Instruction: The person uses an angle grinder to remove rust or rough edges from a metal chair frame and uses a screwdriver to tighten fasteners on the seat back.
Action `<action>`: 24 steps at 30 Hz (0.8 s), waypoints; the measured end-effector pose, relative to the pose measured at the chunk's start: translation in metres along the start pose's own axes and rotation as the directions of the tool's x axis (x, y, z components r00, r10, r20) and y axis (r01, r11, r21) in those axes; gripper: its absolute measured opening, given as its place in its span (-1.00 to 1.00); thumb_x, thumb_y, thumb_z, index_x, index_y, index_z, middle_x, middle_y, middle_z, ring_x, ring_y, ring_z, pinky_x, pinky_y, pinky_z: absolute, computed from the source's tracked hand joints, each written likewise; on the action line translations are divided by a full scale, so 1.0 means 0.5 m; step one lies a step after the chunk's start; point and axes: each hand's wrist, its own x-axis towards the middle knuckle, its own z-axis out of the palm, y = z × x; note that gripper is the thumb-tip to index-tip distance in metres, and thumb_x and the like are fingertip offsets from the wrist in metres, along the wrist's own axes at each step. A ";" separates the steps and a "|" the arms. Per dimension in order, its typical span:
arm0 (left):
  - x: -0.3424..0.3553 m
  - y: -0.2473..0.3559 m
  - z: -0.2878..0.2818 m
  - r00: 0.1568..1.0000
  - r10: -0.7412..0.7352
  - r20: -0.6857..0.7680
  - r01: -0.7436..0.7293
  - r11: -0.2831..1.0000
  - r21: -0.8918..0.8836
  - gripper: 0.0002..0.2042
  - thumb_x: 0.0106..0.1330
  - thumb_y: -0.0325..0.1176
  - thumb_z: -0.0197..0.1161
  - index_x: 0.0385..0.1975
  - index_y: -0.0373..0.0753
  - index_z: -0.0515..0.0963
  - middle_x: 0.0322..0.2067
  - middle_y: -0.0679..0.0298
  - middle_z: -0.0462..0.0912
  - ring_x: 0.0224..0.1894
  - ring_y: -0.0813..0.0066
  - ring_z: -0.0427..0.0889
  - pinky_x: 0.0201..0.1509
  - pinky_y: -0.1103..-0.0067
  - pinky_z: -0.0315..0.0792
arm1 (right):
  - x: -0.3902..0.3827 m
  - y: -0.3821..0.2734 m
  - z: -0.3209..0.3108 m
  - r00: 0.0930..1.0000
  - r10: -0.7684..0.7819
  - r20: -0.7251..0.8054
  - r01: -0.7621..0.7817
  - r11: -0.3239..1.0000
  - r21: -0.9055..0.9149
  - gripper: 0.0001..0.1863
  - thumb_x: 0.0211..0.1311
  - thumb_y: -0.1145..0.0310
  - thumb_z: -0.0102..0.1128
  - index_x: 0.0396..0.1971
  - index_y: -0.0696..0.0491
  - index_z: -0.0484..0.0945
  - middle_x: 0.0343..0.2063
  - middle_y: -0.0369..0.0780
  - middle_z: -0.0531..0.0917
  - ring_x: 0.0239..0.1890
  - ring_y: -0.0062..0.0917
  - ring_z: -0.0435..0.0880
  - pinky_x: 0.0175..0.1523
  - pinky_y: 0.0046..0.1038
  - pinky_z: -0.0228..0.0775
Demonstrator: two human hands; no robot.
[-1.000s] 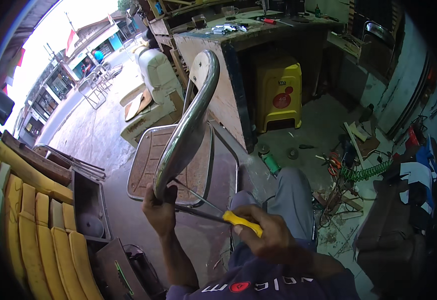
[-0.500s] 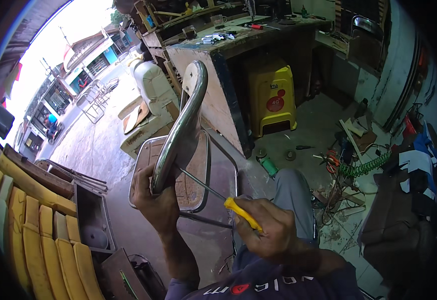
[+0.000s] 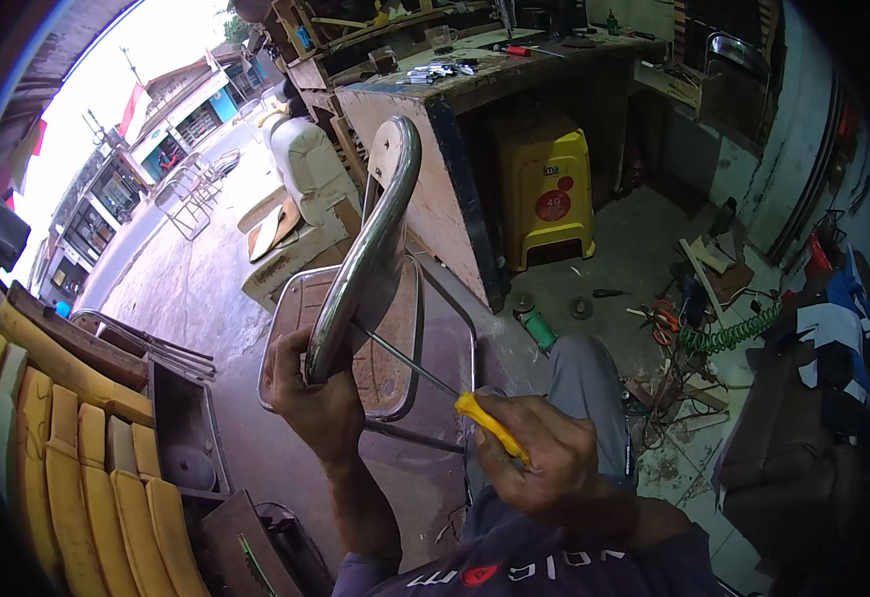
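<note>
In front of me stands a metal chair, its curved chrome backrest frame (image 3: 364, 250) rising above a worn brown seat (image 3: 296, 328). My left hand (image 3: 316, 403) grips the lower end of that backrest, fingers curled round it. My right hand (image 3: 540, 453) holds a screwdriver by its yellow handle (image 3: 485, 421), below and right of the left hand. The thin metal shaft runs up-left to the inner side of the backrest, near my left fingers; whether its tip sits on a screw is hidden.
Stacked yellow foam pieces (image 3: 77, 448) lie at left, a cream armchair (image 3: 311, 174) behind the chair. A worn workbench (image 3: 415, 159) shelters a yellow plastic stool (image 3: 549, 229). Tools, a green coiled hose (image 3: 729, 333) and scraps litter the right floor. A street shows at upper left.
My left hand has shifted its grip slightly up and left on the backrest. My right hand has moved a little right, with the screwdriver still in it. A scooter passed along the street.
</note>
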 end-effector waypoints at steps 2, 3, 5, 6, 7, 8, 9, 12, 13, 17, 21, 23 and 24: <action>-0.001 0.000 0.000 1.000 0.000 -0.006 0.001 1.000 0.015 -0.86 0.28 -0.58 0.34 -0.19 -0.37 0.60 -0.30 0.35 0.63 -0.23 0.65 0.54 -0.06 0.67 0.42 | 0.002 -0.001 -0.001 1.000 -0.017 -0.009 0.017 1.000 -0.010 -0.62 0.12 0.52 0.38 -0.02 0.23 0.65 -0.37 -0.14 0.72 -0.47 -0.44 0.76 -0.44 -0.46 0.61; -0.001 0.000 0.000 1.000 0.000 -0.010 0.001 1.000 0.031 -0.86 0.27 -0.57 0.34 -0.20 -0.36 0.60 -0.31 0.35 0.63 -0.23 0.65 0.54 -0.07 0.67 0.42 | 0.003 -0.001 -0.001 1.000 -0.026 -0.014 0.026 1.000 -0.012 -0.62 0.12 0.52 0.38 -0.02 0.23 0.65 -0.37 -0.14 0.72 -0.46 -0.44 0.76 -0.44 -0.46 0.61; -0.001 0.001 -0.001 1.000 0.011 -0.012 -0.010 0.998 0.066 -0.87 0.27 -0.57 0.35 -0.21 -0.36 0.61 -0.32 0.35 0.62 -0.24 0.64 0.53 -0.07 0.66 0.41 | 0.001 0.000 0.001 1.000 -0.029 -0.011 0.029 1.000 -0.010 -0.62 0.12 0.51 0.39 -0.02 0.23 0.65 -0.37 -0.14 0.73 -0.46 -0.45 0.76 -0.44 -0.46 0.60; 0.000 0.003 -0.001 1.000 0.022 -0.010 -0.022 0.996 0.085 -0.87 0.26 -0.56 0.36 -0.22 -0.36 0.61 -0.33 0.36 0.62 -0.25 0.64 0.53 -0.07 0.66 0.41 | 0.000 0.001 0.001 1.000 -0.030 -0.009 0.030 1.000 -0.010 -0.62 0.12 0.51 0.39 -0.02 0.23 0.65 -0.37 -0.14 0.73 -0.46 -0.45 0.76 -0.44 -0.46 0.60; 0.001 0.004 -0.002 0.999 0.034 -0.007 -0.033 0.994 0.104 -0.87 0.26 -0.56 0.36 -0.22 -0.36 0.61 -0.34 0.36 0.61 -0.25 0.63 0.53 -0.08 0.65 0.41 | 0.000 0.001 0.001 1.000 -0.021 -0.008 0.021 1.000 -0.015 -0.63 0.12 0.52 0.39 -0.03 0.23 0.66 -0.37 -0.14 0.73 -0.46 -0.44 0.76 -0.44 -0.46 0.60; 0.001 0.004 -0.001 1.000 0.022 -0.010 -0.021 0.996 0.090 -0.87 0.26 -0.56 0.36 -0.23 -0.36 0.61 -0.34 0.36 0.61 -0.25 0.63 0.53 -0.08 0.64 0.41 | 0.001 0.000 0.001 1.000 -0.012 -0.007 0.012 1.000 -0.021 -0.63 0.11 0.52 0.39 -0.03 0.23 0.66 -0.37 -0.14 0.73 -0.46 -0.44 0.77 -0.44 -0.46 0.60; 0.001 0.004 -0.001 1.000 0.011 -0.012 -0.010 0.997 0.075 -0.87 0.25 -0.55 0.37 -0.23 -0.36 0.61 -0.35 0.35 0.61 -0.25 0.62 0.53 -0.08 0.64 0.41 | 0.001 -0.001 0.001 1.000 -0.004 -0.005 0.003 1.000 -0.027 -0.63 0.11 0.52 0.39 -0.04 0.23 0.66 -0.37 -0.14 0.73 -0.46 -0.44 0.77 -0.44 -0.46 0.61; 0.002 0.005 0.003 1.000 0.001 -0.023 0.000 0.999 0.054 -0.87 0.24 -0.56 0.36 -0.23 -0.35 0.61 -0.36 0.35 0.61 -0.25 0.62 0.52 -0.08 0.63 0.41 | 0.007 0.003 -0.002 1.000 0.027 -0.007 -0.027 1.000 -0.015 -0.64 0.11 0.51 0.39 -0.05 0.18 0.67 -0.37 -0.13 0.73 -0.45 -0.43 0.78 -0.44 -0.45 0.60; 0.003 0.005 0.005 1.000 0.002 -0.028 0.000 0.999 0.050 -0.87 0.24 -0.56 0.36 -0.23 -0.35 0.61 -0.36 0.35 0.60 -0.25 0.62 0.51 -0.08 0.63 0.41 | 0.008 0.004 -0.005 0.999 0.049 -0.001 -0.049 0.999 -0.006 -0.65 0.12 0.51 0.39 -0.05 0.17 0.68 -0.36 -0.13 0.73 -0.44 -0.41 0.78 -0.43 -0.44 0.60; 0.004 0.007 0.004 1.000 -0.007 -0.030 0.009 0.998 0.067 -0.84 0.20 -0.60 0.34 -0.23 -0.35 0.61 -0.34 0.31 0.61 -0.22 0.57 0.54 -0.06 0.60 0.41 | 0.028 0.012 -0.019 0.983 0.177 0.058 -0.181 0.980 0.085 -0.69 0.15 0.47 0.36 -0.06 0.12 0.69 -0.33 -0.10 0.74 -0.38 -0.33 0.80 -0.32 -0.38 0.63; -0.001 0.021 0.002 0.999 -0.006 -0.054 0.011 0.996 0.090 -0.80 0.12 -0.64 0.33 -0.24 -0.35 0.62 -0.34 0.27 0.61 -0.21 0.50 0.56 -0.05 0.56 0.42 | 0.041 0.046 -0.022 0.905 0.370 0.212 -0.423 0.842 0.334 -0.68 0.22 0.42 0.34 -0.02 0.13 0.70 -0.30 -0.14 0.78 -0.31 -0.50 0.78 -0.18 -0.47 0.58; 0.002 0.033 0.008 0.997 -0.009 -0.081 0.014 0.998 0.067 -0.80 0.07 -0.63 0.35 -0.27 -0.35 0.63 -0.37 0.23 0.61 -0.25 0.41 0.57 -0.07 0.53 0.43 | 0.046 0.059 -0.037 0.810 0.470 0.352 -0.581 0.729 0.362 -0.67 0.27 0.42 0.31 0.01 0.16 0.70 -0.30 -0.19 0.80 -0.33 -0.67 0.69 -0.21 -0.55 0.51; 0.003 0.039 0.011 0.996 0.017 -0.083 -0.010 0.997 0.082 -0.80 0.06 -0.62 0.37 -0.28 -0.34 0.63 -0.38 0.22 0.61 -0.27 0.37 0.57 -0.05 0.51 0.43 | 0.051 0.060 -0.045 0.799 0.477 0.365 -0.593 0.723 0.353 -0.67 0.27 0.43 0.30 0.02 0.18 0.69 -0.28 -0.20 0.78 -0.34 -0.68 0.68 -0.23 -0.56 0.51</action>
